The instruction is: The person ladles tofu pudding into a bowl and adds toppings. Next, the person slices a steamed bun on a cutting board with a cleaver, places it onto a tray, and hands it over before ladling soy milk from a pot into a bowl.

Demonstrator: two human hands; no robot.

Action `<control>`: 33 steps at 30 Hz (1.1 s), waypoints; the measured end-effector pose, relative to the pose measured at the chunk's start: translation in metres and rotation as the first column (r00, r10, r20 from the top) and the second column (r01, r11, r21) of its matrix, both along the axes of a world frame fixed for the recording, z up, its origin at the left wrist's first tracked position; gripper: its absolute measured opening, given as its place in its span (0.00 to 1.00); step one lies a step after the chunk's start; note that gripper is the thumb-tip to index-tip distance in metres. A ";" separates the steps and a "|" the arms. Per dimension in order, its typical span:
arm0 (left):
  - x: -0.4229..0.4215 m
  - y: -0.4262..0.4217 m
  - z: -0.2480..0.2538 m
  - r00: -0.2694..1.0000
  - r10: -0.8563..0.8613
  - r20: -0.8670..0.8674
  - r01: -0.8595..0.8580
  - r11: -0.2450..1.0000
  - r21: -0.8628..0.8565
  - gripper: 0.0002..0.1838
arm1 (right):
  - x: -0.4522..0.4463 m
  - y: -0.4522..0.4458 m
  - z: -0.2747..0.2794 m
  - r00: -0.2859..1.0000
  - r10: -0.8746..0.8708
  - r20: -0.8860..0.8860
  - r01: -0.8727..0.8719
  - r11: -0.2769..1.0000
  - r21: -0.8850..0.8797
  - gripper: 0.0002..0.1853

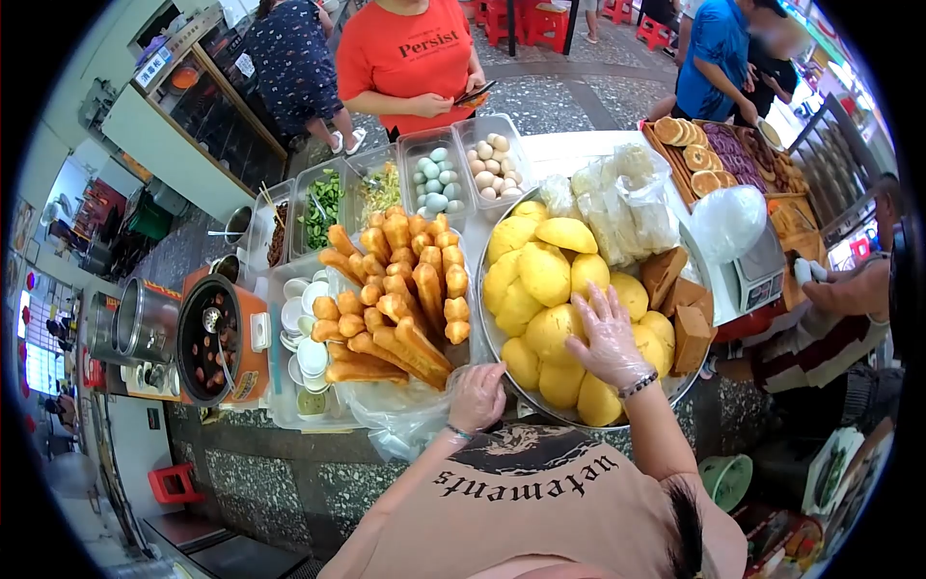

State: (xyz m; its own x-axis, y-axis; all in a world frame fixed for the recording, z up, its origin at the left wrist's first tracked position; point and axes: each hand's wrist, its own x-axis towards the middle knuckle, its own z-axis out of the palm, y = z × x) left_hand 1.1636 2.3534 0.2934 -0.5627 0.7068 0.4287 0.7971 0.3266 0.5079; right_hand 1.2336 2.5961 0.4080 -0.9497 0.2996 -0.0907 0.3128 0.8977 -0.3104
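My right hand (610, 340), in a clear plastic glove, lies with fingers spread on several yellow buns (545, 275). The buns are heaped in a round metal tray (489, 340). Brown cake pieces (692, 338) stand at the tray's right side, and bagged food (622, 207) lies at its back. My left hand (477, 398), also gloved, has its fingers curled beside the tray's left rim; whether it holds anything is hidden. Just left of it, a clear plastic bag (391, 415) hangs below a pile of fried dough sticks (405, 289).
Tubs of bluish eggs (436, 183), brown eggs (494, 166) and chopped greens (323, 212) line the back. An orange cooker (253, 333) stands left, a scale (759, 277) right. Across the counter, a person in red (405, 58) holds a phone-like object. Another person's arm (839, 294) reaches in from the right.
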 end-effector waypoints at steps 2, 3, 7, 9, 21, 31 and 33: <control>0.000 0.000 0.000 1.000 0.012 -0.003 -0.012 1.000 0.016 0.26 | 0.000 0.000 0.001 1.000 -0.006 -0.014 0.006 1.000 -0.018 0.36; 0.001 0.000 -0.001 1.000 0.013 -0.003 -0.013 1.000 0.016 0.26 | 0.000 0.000 0.001 1.000 -0.013 -0.027 0.012 0.999 -0.037 0.36; 0.002 0.000 0.000 1.000 0.030 0.002 -0.030 0.999 0.025 0.28 | 0.001 -0.009 0.014 0.955 -0.064 -0.291 0.081 0.996 0.048 0.32; 0.002 0.001 0.001 0.999 0.034 0.008 -0.035 0.999 0.029 0.28 | -0.001 -0.012 0.031 0.857 -0.006 -0.516 -0.107 0.976 -0.189 0.22; -0.022 0.028 0.135 0.708 -0.448 0.546 0.350 0.894 0.280 0.24 | -0.014 -0.058 0.043 0.848 0.471 -0.243 -0.478 0.484 -0.733 0.16; -0.015 0.038 0.117 0.940 -0.328 0.090 0.323 0.944 0.069 0.27 | 0.000 -0.043 0.045 0.852 0.071 -0.519 -0.495 0.431 -0.754 0.16; -0.007 0.038 0.115 0.721 -0.454 0.524 0.250 0.875 0.414 0.27 | 0.012 0.008 0.071 0.635 -0.308 -0.708 -0.401 0.652 -0.643 0.15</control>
